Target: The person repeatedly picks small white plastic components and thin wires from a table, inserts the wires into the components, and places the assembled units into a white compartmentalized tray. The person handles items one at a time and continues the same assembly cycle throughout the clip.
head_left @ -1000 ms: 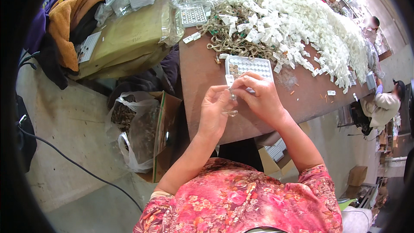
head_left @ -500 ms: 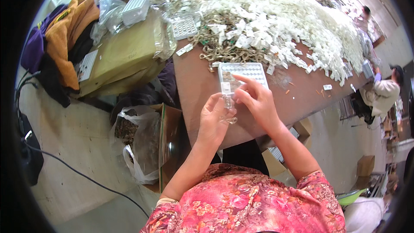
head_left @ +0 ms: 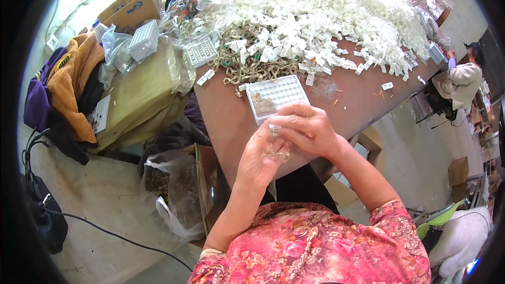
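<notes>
Close together at the table's near edge, both my hands meet over a small clear plastic piece with a white part (head_left: 274, 130). My left hand (head_left: 256, 159) is closed on it from below, and loops of clear plastic (head_left: 277, 154) stick out by its fingers. From the right, the fingers of my right hand (head_left: 310, 130) pinch its top and partly cover it. Just beyond my hands lies a white tray with rows of small pockets (head_left: 294, 87). Several beige round pieces (head_left: 261, 103) sit in the tray's left part.
A big heap of small white tags (head_left: 336, 13) covers the far table (head_left: 223, 115), with tangled brownish cords (head_left: 247, 68) along its edge. Left are a wrapped bundle (head_left: 142, 87) and stacked white trays (head_left: 143, 41). A plastic-lined box (head_left: 184, 189) stands below. Another person (head_left: 460, 81) sits far right.
My right fingers have come down onto the small plastic piece and now pinch its upper end. The white card-like part that stood up there is now mostly covered. The whole view has shifted slightly.
</notes>
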{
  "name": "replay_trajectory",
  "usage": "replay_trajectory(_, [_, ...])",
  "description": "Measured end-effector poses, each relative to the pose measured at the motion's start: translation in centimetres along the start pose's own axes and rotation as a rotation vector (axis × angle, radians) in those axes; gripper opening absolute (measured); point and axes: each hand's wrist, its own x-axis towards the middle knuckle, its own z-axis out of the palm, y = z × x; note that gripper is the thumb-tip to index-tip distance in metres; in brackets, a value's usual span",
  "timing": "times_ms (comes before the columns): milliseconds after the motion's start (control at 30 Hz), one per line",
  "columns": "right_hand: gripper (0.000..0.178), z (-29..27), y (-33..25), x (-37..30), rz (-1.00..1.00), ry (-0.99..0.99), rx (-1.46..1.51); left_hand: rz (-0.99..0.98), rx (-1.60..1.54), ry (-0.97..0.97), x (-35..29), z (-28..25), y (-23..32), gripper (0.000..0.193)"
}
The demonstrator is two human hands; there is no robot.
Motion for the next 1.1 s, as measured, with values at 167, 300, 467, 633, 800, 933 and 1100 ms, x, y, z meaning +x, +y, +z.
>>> replay_trajectory(167, [0.032,-0.9,0.0,0.1,-0.159,-0.109,-0.166,0.021,-0.025,0.056,-0.1,1.3,-0.7,0.025])
replay_trajectory(300, [0.027,-1.1,0.0,-0.1,-0.173,-0.135,-0.264,-0.009,0.032,0.115,-0.5,1.9,-1.1,0.026])
replay_trajectory(467, [0.017,-1.2,0.0,-0.6,-0.089,-0.132,-0.251,0.223,0.488,0.023,-0.6,1.6,-1.6,0.029])
replay_trajectory(633, [0.013,-1.2,-0.3,-0.9,-0.061,-0.161,-0.235,0.252,0.724,0.085,-0.4,0.5,-1.2,0.026])
replay_trajectory(800, [0.011,-1.5,0.1,-1.1,-0.101,-0.208,-0.210,0.181,0.643,0.105,-0.3,0.0,-1.5,0.020])
replay_trajectory(933, [0.012,-0.9,0.2,-2.0,-0.091,-0.057,-0.157,0.109,0.433,0.032,-0.3,0.1,-2.0,0.020])
replay_trajectory(1100, [0.020,0.3,-0.5,-3.8,-0.034,0.128,-0.198,0.012,0.130,-0.033,-0.3,-0.4,-2.9,0.026])
